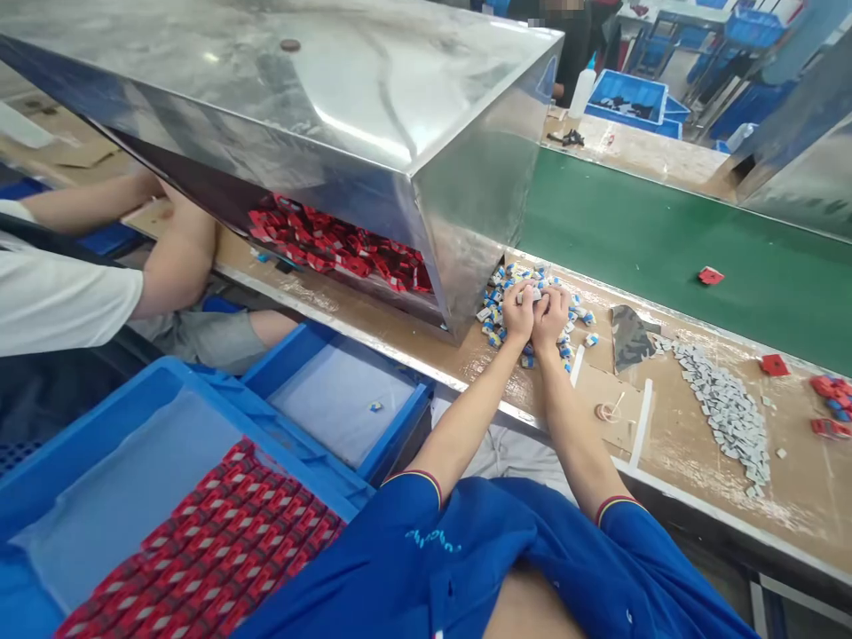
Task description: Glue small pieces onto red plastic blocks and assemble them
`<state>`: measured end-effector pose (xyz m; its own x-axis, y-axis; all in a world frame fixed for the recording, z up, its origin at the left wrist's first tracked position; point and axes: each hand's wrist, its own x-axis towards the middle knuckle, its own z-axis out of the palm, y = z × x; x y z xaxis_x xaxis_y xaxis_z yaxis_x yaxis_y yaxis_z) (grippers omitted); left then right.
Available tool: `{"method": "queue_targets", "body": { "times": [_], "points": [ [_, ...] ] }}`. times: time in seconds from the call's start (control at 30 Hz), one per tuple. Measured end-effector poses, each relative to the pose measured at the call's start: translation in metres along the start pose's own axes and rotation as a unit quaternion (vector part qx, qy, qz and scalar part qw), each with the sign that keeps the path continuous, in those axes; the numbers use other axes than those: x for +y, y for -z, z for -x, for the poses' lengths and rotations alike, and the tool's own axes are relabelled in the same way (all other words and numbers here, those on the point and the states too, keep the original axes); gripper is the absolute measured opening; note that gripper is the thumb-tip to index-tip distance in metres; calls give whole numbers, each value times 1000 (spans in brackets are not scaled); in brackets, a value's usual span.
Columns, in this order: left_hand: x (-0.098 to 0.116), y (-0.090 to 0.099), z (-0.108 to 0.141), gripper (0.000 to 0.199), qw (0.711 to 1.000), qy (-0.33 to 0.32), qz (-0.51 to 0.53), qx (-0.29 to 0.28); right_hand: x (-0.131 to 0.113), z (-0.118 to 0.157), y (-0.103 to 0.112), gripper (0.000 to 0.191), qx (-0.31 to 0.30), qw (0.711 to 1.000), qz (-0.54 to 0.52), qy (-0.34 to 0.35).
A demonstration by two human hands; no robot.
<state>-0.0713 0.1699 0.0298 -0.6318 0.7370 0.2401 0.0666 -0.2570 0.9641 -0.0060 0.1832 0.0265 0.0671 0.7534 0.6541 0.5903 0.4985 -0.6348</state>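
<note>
My left hand [518, 312] and my right hand [551, 318] are close together over the bench, fingers bent inward. Between their fingertips shows a small whitish piece [536, 294], which both hands seem to pinch; its exact kind is too small to make out. Around and beneath the hands lies a loose heap of small blue, white and yellow plastic pieces [493, 316]. Just right of them is a sheet of cardboard [603, 390] with white tape along its sides. On it lies a small ring-shaped item with a thin stick [608, 411].
A metal hood [479, 195] stands left of the hands, with red parts [339, 244] under it. Beyond runs a green conveyor belt [619, 213]. Grey pieces [725, 413] spread rightward. Blue trays [166, 377] stand at left, near another person's arm [179, 253].
</note>
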Motion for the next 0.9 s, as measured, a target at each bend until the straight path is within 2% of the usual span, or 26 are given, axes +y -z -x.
{"method": "queue_targets", "body": {
  "times": [0.23, 0.43, 0.5, 0.57, 0.63, 0.67, 0.7, 0.77, 0.8, 0.83, 0.9],
  "points": [
    [-6, 3, -7, 39, 993, -63, -102, -24, 7, -7, -4, 22, -15, 999, 37, 9],
    [-7, -2, -11, 18, 980, -96, -170, -41, 17, -17, 12, 23, -13, 999, 34, 23],
    [-8, -6, -11, 15, 974, -106, -193, -60, 9, -20, 21, 31, 5, 1000, 18, 22],
    [-7, -6, -11, 13, 970, -115, -206, -65, -10, -18, 30, 37, 23, 999, -5, 28],
    [-1, 3, -9, 15, 967, -121, -211, -81, -40, -8, 42, 35, 53, 993, -56, 86],
    [5, 13, -5, 15, 965, -124, -206, -102, -56, 2, 49, 29, 65, 986, -92, 124],
    [13, 26, 2, 15, 963, -128, -199, -132, -71, 14, 56, 26, 39, 978, -127, 161],
    [34, 68, 25, 12, 960, -134, -195, -148, -96, 44, 64, 25, -23, 959, -200, 202],
    [47, 96, 41, 8, 957, -132, -198, -167, -105, 60, 65, 25, -64, 949, -235, 199],
    [62, 129, 61, 9, 958, -124, -208, -157, -112, 77, 62, 26, -114, 939, -267, 184],
    [98, 204, 107, 21, 962, -101, -244, -63, -121, 112, 48, 32, -264, 904, -307, 135]
  ]
}}
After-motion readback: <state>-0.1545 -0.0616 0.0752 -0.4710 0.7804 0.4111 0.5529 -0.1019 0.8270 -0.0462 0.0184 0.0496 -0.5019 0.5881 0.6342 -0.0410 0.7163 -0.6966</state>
